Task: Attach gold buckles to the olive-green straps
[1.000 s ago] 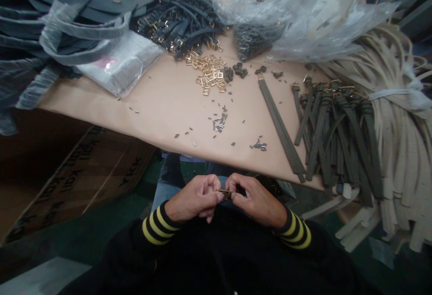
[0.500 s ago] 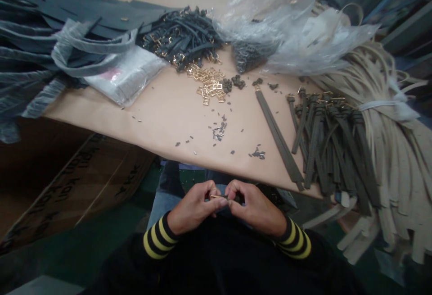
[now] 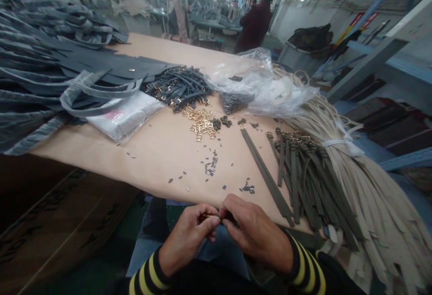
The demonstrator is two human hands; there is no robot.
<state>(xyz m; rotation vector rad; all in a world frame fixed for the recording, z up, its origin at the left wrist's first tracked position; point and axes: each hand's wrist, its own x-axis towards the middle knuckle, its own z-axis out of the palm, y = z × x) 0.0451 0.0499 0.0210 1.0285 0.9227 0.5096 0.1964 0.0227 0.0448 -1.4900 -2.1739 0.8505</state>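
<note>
My left hand (image 3: pixel 189 234) pinches a gold buckle (image 3: pixel 209 215) between thumb and fingers, just off the table's front edge. My right hand (image 3: pixel 258 232) meets it, thumb and fingertips closed at a dark strap end beside the buckle. Most of the strap is hidden by the fingers. Ahead on the table lie small dark keeper pieces (image 3: pixel 211 163), a heap of loose gold buckles (image 3: pixel 201 124) and rolled dark loops (image 3: pixel 222 122). To the right rest a long olive strap (image 3: pixel 265 169) and a bundle of olive straps with buckles (image 3: pixel 300 173).
Beige straps (image 3: pixel 364 187) tied with a white band hang over the right edge. Clear plastic bags (image 3: pixel 263 88) and a pile of black buckled straps (image 3: pixel 178 87) lie behind. Grey wrapped handles (image 3: pixel 30 79) fill the left. A cardboard box (image 3: pixel 67 214) stands below. A person (image 3: pixel 253 24) stands beyond.
The view has tilted up, bringing the room behind the table into sight. Both hands stay together on the buckle and strap; the right hand has turned, its knuckles now higher over the fingertips.
</note>
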